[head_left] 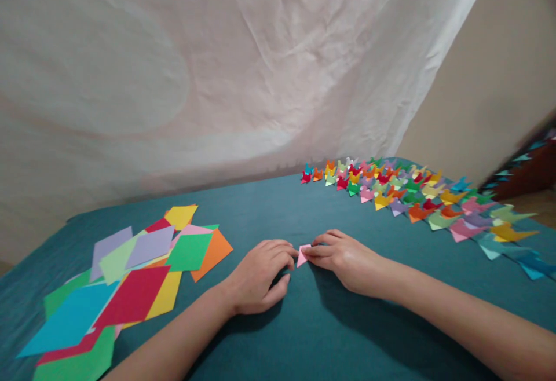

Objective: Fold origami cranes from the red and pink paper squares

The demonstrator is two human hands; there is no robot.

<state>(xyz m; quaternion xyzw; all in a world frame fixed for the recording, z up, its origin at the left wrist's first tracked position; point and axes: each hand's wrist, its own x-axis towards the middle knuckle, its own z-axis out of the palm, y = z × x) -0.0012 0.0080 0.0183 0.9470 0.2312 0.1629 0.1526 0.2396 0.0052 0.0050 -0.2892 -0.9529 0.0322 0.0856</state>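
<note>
A small folded piece of pink paper (302, 255) lies on the teal cloth in front of me, showing a pointed lower corner. My right hand (347, 260) grips its right side, with fingertips covering that part. From the other side, my left hand (266, 274) rests on the cloth with its fingers loosely bent and the thumb apart from them. The left index fingertip comes up to the paper's left edge; whether it touches cannot be made out. Nothing shows between the left thumb and fingers.
Coloured paper squares (132, 294) lie spread in an overlapping pile at the left. Many folded paper birds (419, 212) stand in rows along the right and back of the teal-covered table (252, 207). A pale cloth (243, 80) hangs behind the table.
</note>
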